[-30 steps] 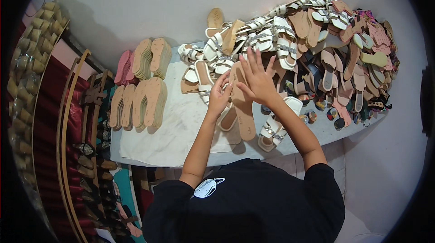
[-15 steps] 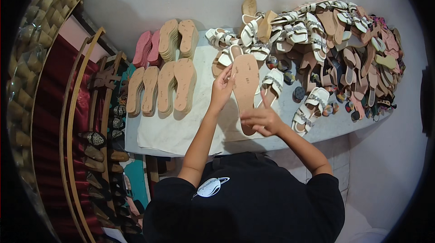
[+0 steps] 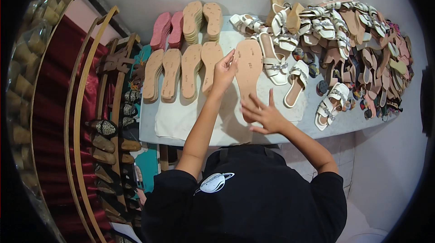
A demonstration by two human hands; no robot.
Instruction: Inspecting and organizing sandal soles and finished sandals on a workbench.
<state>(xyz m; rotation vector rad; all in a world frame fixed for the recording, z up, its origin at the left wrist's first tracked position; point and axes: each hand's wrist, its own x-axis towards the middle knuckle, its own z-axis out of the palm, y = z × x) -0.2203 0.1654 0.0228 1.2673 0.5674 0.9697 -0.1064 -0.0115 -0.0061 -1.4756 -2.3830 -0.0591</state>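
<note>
**shoebench:** White-topped table against a pale wall, seen from overhead, with a cloth sheet laid over its near-left part. Nearest the front edge, the right hand hovered flat with fingers fanned wide, gripping nothing, fingertips on the heel end of a tan insole.

**strapfan:** And the other hand?

**shoebench:** Left hand was a bit further in, fingers loosely curled along the insole's left edge near its toe end, thumb side against it. Looked like a light hold, though I couldn't tell how firm. That insole lay roughly mid-table, running front to back, toe toward the wall.

**strapfan:** What was around it?

**shoebench:** Just left of it, a row of tan insole stacks side by side toward the left edge. Behind those, at the far-left corner, pink soles and two more tan piles. Just right of the held one, white strappy sandals, another close to the front edge. Whole right end and far-right corner were buried under a heap of sandals, white, brown and pink. Off the table's left side stood a wooden rack with more shoes.
</note>
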